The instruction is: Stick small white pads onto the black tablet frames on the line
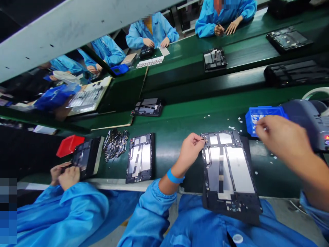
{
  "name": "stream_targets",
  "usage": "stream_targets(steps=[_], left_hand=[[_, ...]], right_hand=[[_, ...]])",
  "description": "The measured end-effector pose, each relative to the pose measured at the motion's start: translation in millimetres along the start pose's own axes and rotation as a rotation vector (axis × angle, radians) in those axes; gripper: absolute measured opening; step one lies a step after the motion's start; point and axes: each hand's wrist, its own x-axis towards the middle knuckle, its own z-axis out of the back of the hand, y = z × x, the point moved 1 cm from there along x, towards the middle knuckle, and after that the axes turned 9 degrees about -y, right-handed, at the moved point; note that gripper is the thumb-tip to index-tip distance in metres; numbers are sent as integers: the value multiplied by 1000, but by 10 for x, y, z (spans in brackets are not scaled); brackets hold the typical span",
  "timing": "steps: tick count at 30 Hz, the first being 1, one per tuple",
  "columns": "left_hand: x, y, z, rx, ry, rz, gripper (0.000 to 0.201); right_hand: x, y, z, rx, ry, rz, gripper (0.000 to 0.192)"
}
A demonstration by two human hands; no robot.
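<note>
An opened tablet housing (239, 164) with silver panels and dark flex cables lies in front of me, its near end overhanging the table edge. At its far left corner, my left hand (191, 149) pinches thumb and fingers together; a tiny dark part shows at the fingertips, too small to name. My right hand (285, 135) is raised at the near side of a blue tray (267, 111) holding small white pieces. Its thumb and fingers curl together, and whatever they hold is hidden. A blue band (175, 176) circles my left wrist.
Small white scraps (240, 120) dot the green bench around the tray. Right of it stands a grey machine (305, 118). Leftward are another opened tablet (140, 157), a pile of small cable parts (115, 144) and a co-worker's hands (65, 175). More co-workers sit across the bench.
</note>
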Motion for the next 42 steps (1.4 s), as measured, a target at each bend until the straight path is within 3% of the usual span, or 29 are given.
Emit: stream_targets(steps=[3,7,16,20,26,31,34,37,38,40,42], left_hand=[[-10,11,-30,-13,-26,5,12],[-72,-2,-48,34,-56,-39,9],[-207,-71,-38,323,-114,-362,10],[-219,-99,-35,312,-92,-360,11],[-125,-41,-43,88,-35,-123,7],[-35,38,-58,11,-45,-46,14],[-72,-9,12,104,-60,-113,8],[-146,-110,160,270,-38,-241,5],[-160,-141,217,323,-35,-293,5],[-149,-183,323,415,-54,-413,7],[-87,-191,396,515,-63,-556,10]], right_hand=[[-203,549,-203,334,68,262,21],[-292,1095,-485,378,160,296,21],[-273,1089,-550,306,95,290,22],[-233,1111,-562,311,80,296,22],[-111,1006,-588,503,164,219,16],[-106,919,-451,521,107,178,16],[-28,575,-249,360,49,105,14],[75,-25,-43,-86,12,-158,24],[98,-188,2,-180,55,-194,29],[119,-327,45,-162,86,-164,28],[116,-172,13,60,133,-72,25]])
